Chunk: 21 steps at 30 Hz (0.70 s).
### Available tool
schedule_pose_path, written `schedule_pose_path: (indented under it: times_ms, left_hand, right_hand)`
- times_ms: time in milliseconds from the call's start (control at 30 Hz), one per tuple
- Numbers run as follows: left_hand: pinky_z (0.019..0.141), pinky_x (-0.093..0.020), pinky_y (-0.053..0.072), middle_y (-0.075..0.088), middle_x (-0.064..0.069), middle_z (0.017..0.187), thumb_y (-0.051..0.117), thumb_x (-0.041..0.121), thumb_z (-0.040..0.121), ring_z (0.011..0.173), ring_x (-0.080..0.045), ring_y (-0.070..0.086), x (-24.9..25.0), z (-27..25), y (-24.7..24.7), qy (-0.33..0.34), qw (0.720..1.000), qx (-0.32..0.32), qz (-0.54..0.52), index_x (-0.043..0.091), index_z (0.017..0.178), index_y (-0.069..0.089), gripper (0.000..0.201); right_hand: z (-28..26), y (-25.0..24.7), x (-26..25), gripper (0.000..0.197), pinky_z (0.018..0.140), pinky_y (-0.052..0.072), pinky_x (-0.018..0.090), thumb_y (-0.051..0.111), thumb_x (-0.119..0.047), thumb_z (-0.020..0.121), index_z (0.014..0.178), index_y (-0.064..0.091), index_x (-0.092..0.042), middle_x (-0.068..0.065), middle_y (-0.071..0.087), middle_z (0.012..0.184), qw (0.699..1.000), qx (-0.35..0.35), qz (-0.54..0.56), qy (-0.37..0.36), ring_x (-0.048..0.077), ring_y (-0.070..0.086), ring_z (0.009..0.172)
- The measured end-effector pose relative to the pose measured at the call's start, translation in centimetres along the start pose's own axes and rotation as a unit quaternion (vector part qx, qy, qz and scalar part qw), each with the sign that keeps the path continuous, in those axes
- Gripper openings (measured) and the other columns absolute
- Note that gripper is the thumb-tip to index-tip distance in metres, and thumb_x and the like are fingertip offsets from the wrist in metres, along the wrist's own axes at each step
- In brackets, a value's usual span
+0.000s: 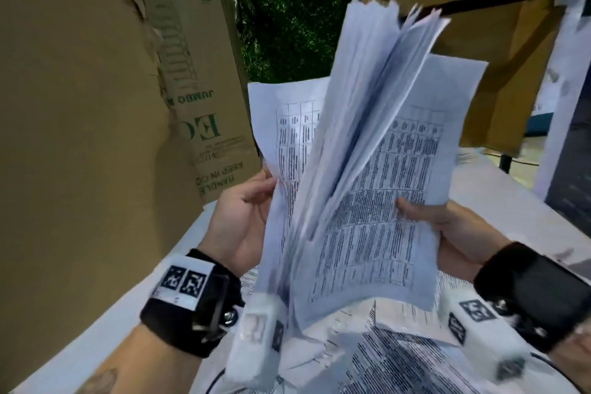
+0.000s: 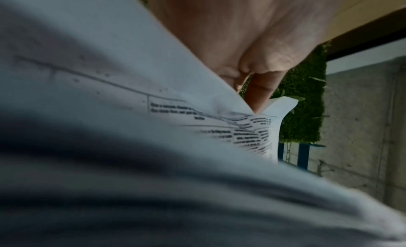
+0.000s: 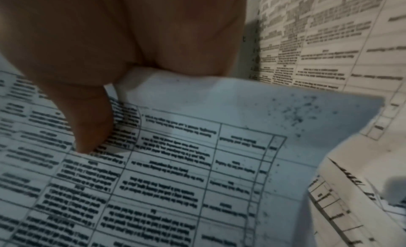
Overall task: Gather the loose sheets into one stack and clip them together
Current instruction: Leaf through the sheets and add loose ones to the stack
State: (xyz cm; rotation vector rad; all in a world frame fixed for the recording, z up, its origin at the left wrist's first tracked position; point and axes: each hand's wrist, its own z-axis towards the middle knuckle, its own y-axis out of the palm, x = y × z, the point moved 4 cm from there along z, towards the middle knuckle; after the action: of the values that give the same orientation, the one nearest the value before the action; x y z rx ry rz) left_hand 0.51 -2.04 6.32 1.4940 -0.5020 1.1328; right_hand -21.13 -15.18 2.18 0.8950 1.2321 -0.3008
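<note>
A thick bundle of printed sheets (image 1: 358, 176) with tables of text stands nearly upright above the table, fanned apart at the top. My left hand (image 1: 246, 217) grips its left edge, thumb in front. My right hand (image 1: 447, 230) grips the right edge, thumb pressed on the front sheet (image 3: 175, 172). In the left wrist view the sheets (image 2: 131, 129) fill the picture below my left thumb (image 2: 261, 92). In the right wrist view my right thumb (image 3: 87, 122) lies on the printed page. More loose sheets (image 1: 399, 358) lie on the table under the bundle. No clip is visible.
A large cardboard box (image 1: 96, 105) stands close on the left, another cardboard box (image 1: 479, 25) at the back right. Green foliage (image 1: 287, 9) shows between them. The white table (image 1: 144, 297) runs under both wrists. A dark opening (image 1: 572, 169) is at the right edge.
</note>
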Motion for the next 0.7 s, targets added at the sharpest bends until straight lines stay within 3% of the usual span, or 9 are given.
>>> schedule_pose_path:
  times_ms: [67, 133, 233, 367, 433, 500, 567, 633, 700]
  left_hand:
    - [0.097, -0.047, 0.053, 0.076, -0.015, 0.11, 0.05, 0.022, 0.09, 0.101, -0.03, 0.072, 0.0, -0.2, -0.2, 0.002, 0.999, -0.004, 0.042, 0.004, 0.117, 0.07, 0.038]
    - [0.108, -0.054, 0.044, 0.069, -0.018, 0.126, 0.044, 0.044, 0.097, 0.118, -0.036, 0.063, 0.3, -0.7, -0.8, -0.003, 0.997, -0.012, 0.072, 0.005, 0.132, 0.062, 0.055]
    - [0.116, -0.059, 0.03, 0.053, -0.017, 0.147, 0.057, 0.067, 0.082, 0.139, -0.037, 0.045, 0.2, -1.6, -1.7, 0.005, 0.99, -0.05, 0.13, 0.01, 0.147, 0.043, 0.088]
    - [0.108, -0.043, 0.048, 0.071, 0.01, 0.125, 0.077, 0.041, 0.074, 0.119, -0.008, 0.064, -1.3, -3.0, -1.7, 0.047, 0.941, -0.065, 0.328, 0.019, 0.133, 0.052, 0.068]
    - [0.105, -0.035, 0.051, 0.07, 0.013, 0.125, 0.084, 0.04, 0.065, 0.118, -0.005, 0.065, -1.9, -3.3, -1.7, 0.063, 0.92, -0.068, 0.38, 0.025, 0.134, 0.05, 0.079]
    - [0.11, -0.04, 0.047, 0.066, 0.01, 0.132, 0.082, 0.051, 0.065, 0.124, -0.009, 0.061, -2.3, -3.6, -2.4, 0.061, 0.929, -0.05, 0.361, 0.028, 0.139, 0.048, 0.085]
    - [0.111, -0.046, 0.043, 0.065, 0.007, 0.134, 0.08, 0.056, 0.069, 0.126, -0.015, 0.06, -2.8, -3.4, -3.4, 0.043, 0.942, -0.033, 0.333, 0.028, 0.139, 0.049, 0.082]
    - [0.107, -0.046, 0.048, 0.07, 0.004, 0.128, 0.078, 0.035, 0.08, 0.119, -0.014, 0.065, -3.2, -3.3, -4.0, 0.061, 0.934, 0.007, 0.353, 0.023, 0.133, 0.054, 0.059]
    - [0.101, -0.042, 0.054, 0.075, 0.002, 0.116, 0.071, 0.013, 0.09, 0.108, -0.013, 0.071, -3.2, -3.2, -4.2, 0.097, 0.92, 0.067, 0.374, 0.019, 0.123, 0.062, 0.035]
  right_hand:
    - [0.3, 0.4, 0.2, 0.033, 0.084, 0.059, 0.053, 0.056, -0.005, 0.087, 0.12, 0.065, -0.006, 0.018, 0.073, 0.115, 1.0, 0.004, -0.006, -0.016, 0.036, 0.072, 0.103]
    - [0.5, 0.4, 0.2, 0.037, 0.091, 0.055, 0.055, 0.057, -0.005, 0.091, 0.128, 0.062, -0.007, 0.016, 0.071, 0.123, 0.999, 0.018, -0.024, -0.041, 0.036, 0.069, 0.112]
    - [0.5, 0.0, 0.4, 0.036, 0.088, 0.058, 0.051, 0.06, -0.006, 0.093, 0.129, 0.061, -0.007, 0.013, 0.072, 0.121, 0.993, 0.07, -0.05, -0.083, 0.034, 0.068, 0.112]
    - [0.3, 0.3, 1.9, 0.035, 0.107, 0.043, 0.058, 0.073, -0.014, 0.08, 0.115, 0.069, -0.012, 0.006, 0.075, 0.117, 0.98, 0.129, -0.112, -0.104, 0.03, 0.067, 0.114]
    - [0.2, 0.5, 2.7, 0.026, 0.109, 0.042, 0.055, 0.076, -0.012, 0.079, 0.104, 0.072, -0.008, 0.013, 0.076, 0.111, 0.967, 0.171, -0.15, -0.113, 0.028, 0.069, 0.108]
    - [0.2, 0.6, 3.4, 0.024, 0.104, 0.044, 0.045, 0.075, -0.009, 0.083, 0.103, 0.068, 0.003, 0.026, 0.071, 0.11, 0.959, 0.196, -0.171, -0.109, 0.025, 0.068, 0.098]
    - [0.1, 0.9, 3.9, 0.012, 0.1, 0.044, 0.038, 0.073, -0.009, 0.085, 0.095, 0.068, -0.009, 0.011, 0.074, 0.101, 0.961, 0.183, -0.181, -0.099, 0.014, 0.066, 0.094]
    - [0.0, 1.2, 4.2, 0.019, 0.097, 0.045, 0.034, 0.074, -0.01, 0.084, 0.091, 0.065, -0.025, -0.01, 0.071, 0.095, 0.96, 0.17, -0.197, -0.107, 0.003, 0.064, 0.092]
    - [-0.3, 1.8, 4.1, 0.025, 0.093, 0.049, 0.031, 0.074, -0.01, 0.083, 0.1, 0.065, -0.027, -0.014, 0.071, 0.099, 0.952, 0.158, -0.225, -0.133, 0.001, 0.066, 0.095]
